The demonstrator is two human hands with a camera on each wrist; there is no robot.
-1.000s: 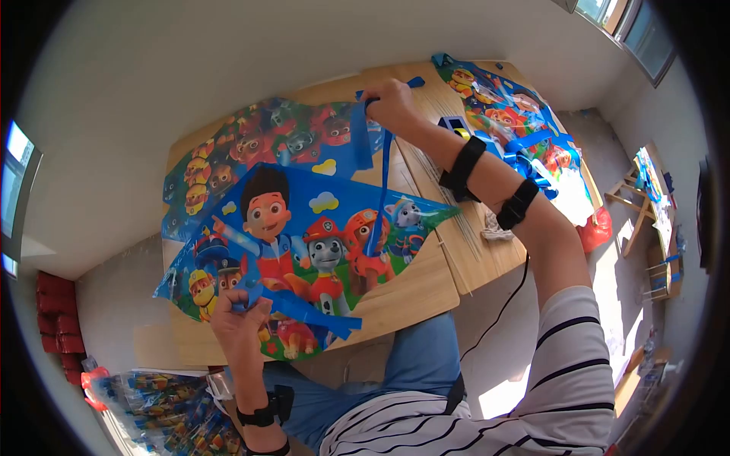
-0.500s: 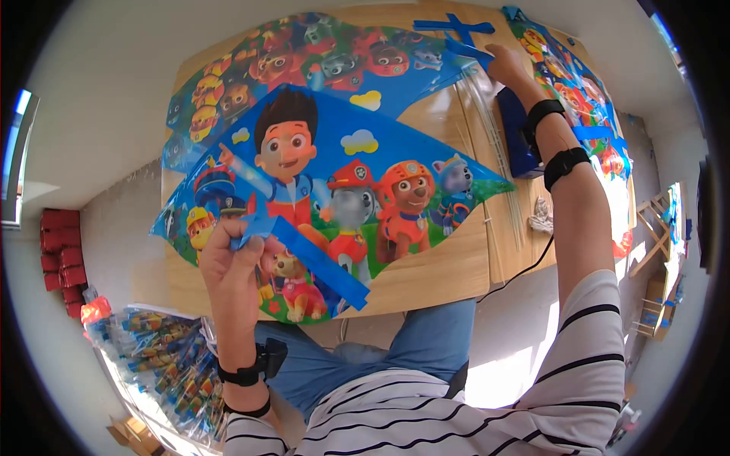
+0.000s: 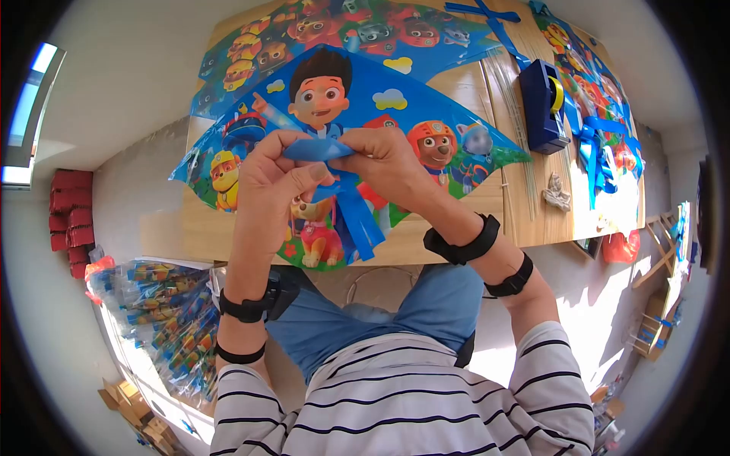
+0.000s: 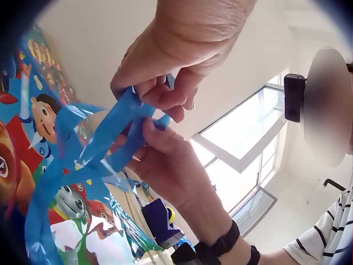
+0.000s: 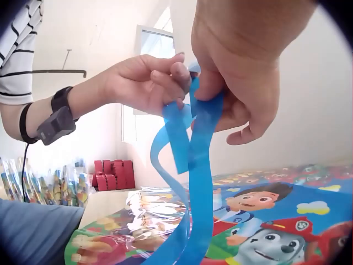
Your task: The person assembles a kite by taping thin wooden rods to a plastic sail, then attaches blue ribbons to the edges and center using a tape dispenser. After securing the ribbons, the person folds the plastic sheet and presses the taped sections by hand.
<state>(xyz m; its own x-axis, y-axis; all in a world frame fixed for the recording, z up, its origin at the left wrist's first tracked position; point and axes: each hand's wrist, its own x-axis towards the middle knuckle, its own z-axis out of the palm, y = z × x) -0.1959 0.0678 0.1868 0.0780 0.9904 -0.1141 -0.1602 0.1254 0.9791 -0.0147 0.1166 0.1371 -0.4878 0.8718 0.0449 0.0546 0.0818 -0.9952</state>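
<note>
My left hand (image 3: 274,182) and right hand (image 3: 391,167) meet over a printed kite sheet (image 3: 319,83) on the table. Both pinch a blue plastic ribbon (image 3: 357,224), whose strips hang down over the sheet's lower part. In the right wrist view, the ribbon (image 5: 201,176) runs down from between the right thumb and fingers, with a shorter piece at the left hand's fingertips. The left wrist view shows several ribbon loops (image 4: 102,135) under the left hand, with the right thumb on the band. The sheet carries cartoon dogs and a boy.
A navy tape dispenser (image 3: 538,114) stands right of the sheet, beside thin rods (image 3: 506,106). More printed sheets (image 3: 585,64) and tangled blue ribbons (image 3: 604,152) lie at the right. A small pale bundle (image 3: 557,191) sits near the front edge. Wrapped packs (image 3: 163,319) are at lower left.
The right hand has come back from the far right of the table to meet the left hand and now pinches the ribbon too. The left hand has kept its hold on the ribbon.
</note>
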